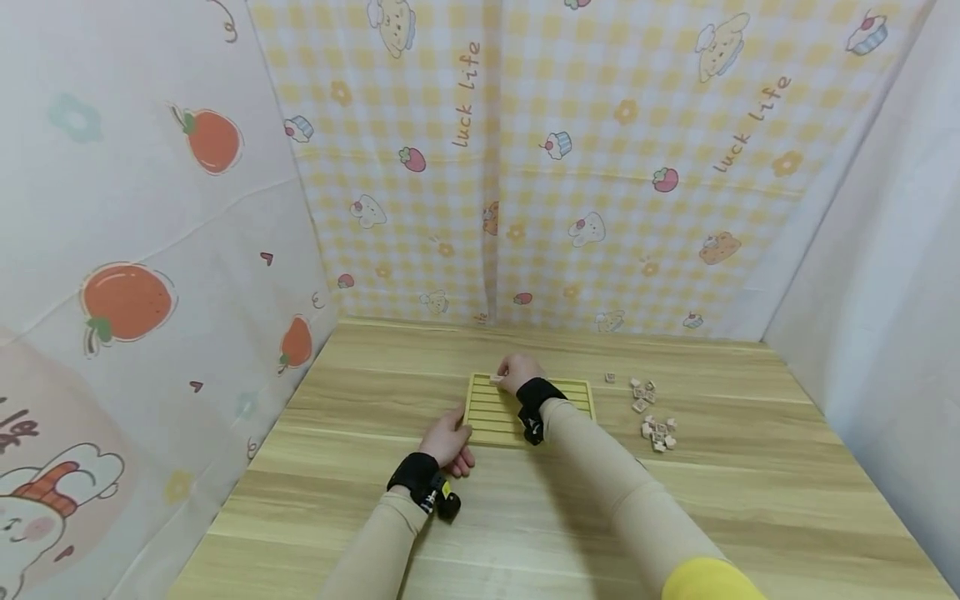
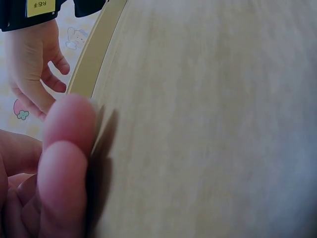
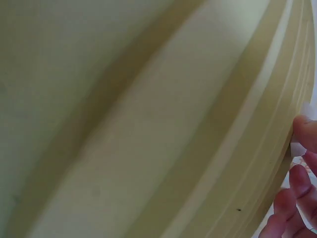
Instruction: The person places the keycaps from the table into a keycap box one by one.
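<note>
A shallow yellow tray (image 1: 491, 432) with several lengthwise ridges lies on the table; its ridges also fill the right wrist view. My left hand (image 1: 446, 442) holds the near left corner, with the thumb along the left side and the other fingers in front. My right hand (image 1: 521, 372) reaches over the tray to its far edge. Between thumb and fingertips it pinches a small pale block (image 1: 496, 379) at the farthest row, left of the middle. In the right wrist view the whitish block (image 3: 298, 149) is partly hidden by those fingers. My right forearm covers part of the tray's right half.
Right of the tray, several small pale blocks (image 1: 659, 435) lie in a loose heap, with another group (image 1: 641, 394) behind it. A single block (image 1: 610, 377) sits apart near the tray's far right corner. A patterned cloth (image 1: 570, 192) hangs behind the wooden table (image 1: 750, 467).
</note>
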Demonstrator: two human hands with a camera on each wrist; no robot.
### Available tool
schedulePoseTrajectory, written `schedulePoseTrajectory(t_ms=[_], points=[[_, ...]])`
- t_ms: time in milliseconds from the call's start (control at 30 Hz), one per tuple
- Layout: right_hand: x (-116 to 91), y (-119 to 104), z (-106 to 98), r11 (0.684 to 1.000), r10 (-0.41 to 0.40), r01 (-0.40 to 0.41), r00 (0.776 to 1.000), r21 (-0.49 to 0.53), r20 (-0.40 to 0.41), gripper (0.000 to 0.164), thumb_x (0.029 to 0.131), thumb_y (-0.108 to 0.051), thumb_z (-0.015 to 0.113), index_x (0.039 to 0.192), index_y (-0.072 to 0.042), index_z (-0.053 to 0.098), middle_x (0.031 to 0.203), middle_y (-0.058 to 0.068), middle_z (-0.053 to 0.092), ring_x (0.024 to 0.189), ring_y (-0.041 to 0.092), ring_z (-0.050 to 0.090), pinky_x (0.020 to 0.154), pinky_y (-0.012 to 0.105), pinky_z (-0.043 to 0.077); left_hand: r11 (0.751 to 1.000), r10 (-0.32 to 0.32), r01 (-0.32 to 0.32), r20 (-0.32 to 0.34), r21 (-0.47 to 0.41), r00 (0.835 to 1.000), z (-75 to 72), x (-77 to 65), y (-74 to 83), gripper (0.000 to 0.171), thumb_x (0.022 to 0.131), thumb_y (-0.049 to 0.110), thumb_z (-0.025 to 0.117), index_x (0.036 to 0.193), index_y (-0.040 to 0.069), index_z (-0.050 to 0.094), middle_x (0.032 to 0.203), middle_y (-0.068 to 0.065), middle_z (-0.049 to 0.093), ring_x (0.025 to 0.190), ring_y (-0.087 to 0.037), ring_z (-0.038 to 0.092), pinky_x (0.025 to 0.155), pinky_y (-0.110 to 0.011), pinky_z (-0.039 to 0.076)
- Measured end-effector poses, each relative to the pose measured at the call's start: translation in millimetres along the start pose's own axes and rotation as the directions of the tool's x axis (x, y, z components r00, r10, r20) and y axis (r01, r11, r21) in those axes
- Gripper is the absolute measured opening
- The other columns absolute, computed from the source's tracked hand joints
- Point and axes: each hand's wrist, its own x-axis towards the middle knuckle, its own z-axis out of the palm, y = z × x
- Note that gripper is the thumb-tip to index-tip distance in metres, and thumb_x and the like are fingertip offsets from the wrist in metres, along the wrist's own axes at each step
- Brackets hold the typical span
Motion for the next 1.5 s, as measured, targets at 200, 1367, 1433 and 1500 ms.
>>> schedulePoseTrajectory(t_ms=[200, 1367, 1433, 1500], points=[[2.0, 0.8, 4.8, 1.0, -0.018, 0.018, 1.0, 0.003, 0.008, 0.007, 0.082, -0.016, 0.077, 0.083, -0.01, 0.073, 0.078, 0.0, 0.066, 0.068, 0.018, 0.056, 0.067, 0.032, 0.049, 1.0, -0.005, 0.005, -0.001, 0.004, 1.0, 0.7, -2.7, 0.7, 0.059, 0.104, 0.014, 0.04, 0.155, 0.004, 0.012, 0.059, -0.012, 0.064, 0.042, -0.017, 0.059, 0.039, -0.03, 0.05], [-11.5, 64.1, -62.5, 1.0, 0.022, -0.022, 0.995, 0.001, 0.093, 0.024, 0.09, -0.011, 0.062, 0.108, 0.002, 0.067, 0.105, 0.017, 0.067, 0.095, 0.032, 0.062, 0.083, 0.044, 0.051, 1.0, 0.006, -0.006, 0.0, -0.006, 1.0, 0.3, 1.0, -1.7, 0.06, 0.104, 0.014, 0.039, 0.156, 0.005, 0.01, 0.059, -0.012, 0.063, 0.042, -0.017, 0.058, 0.039, -0.03, 0.049], [-18.8, 92.2, -77.6, 0.998, 0.054, -0.053, 0.995, -0.014, 0.084, 0.023, 0.09, -0.009, 0.061, 0.107, 0.005, 0.066, 0.106, 0.02, 0.066, 0.096, 0.035, 0.061, 0.085, 0.045, 0.051, 1.0, 0.007, -0.007, -0.001, -0.005, 1.0, 0.8, 0.2, -1.0, 0.06, 0.104, 0.014, 0.039, 0.156, 0.005, 0.01, 0.06, -0.012, 0.063, 0.042, -0.017, 0.058, 0.039, -0.03, 0.049], [-27.7, 118.2, -90.0, 0.996, 0.082, -0.079, 0.993, -0.042, 0.081, 0.024, 0.091, -0.009, 0.061, 0.107, 0.008, 0.066, 0.107, 0.023, 0.066, 0.098, 0.037, 0.061, 0.086, 0.047, 0.05, 1.0, 0.004, -0.004, 0.0, -0.001, 1.0, 2.5, -0.4, -0.8, 0.06, 0.104, 0.014, 0.04, 0.156, 0.005, 0.01, 0.06, -0.012, 0.063, 0.042, -0.017, 0.058, 0.039, -0.03, 0.049]])
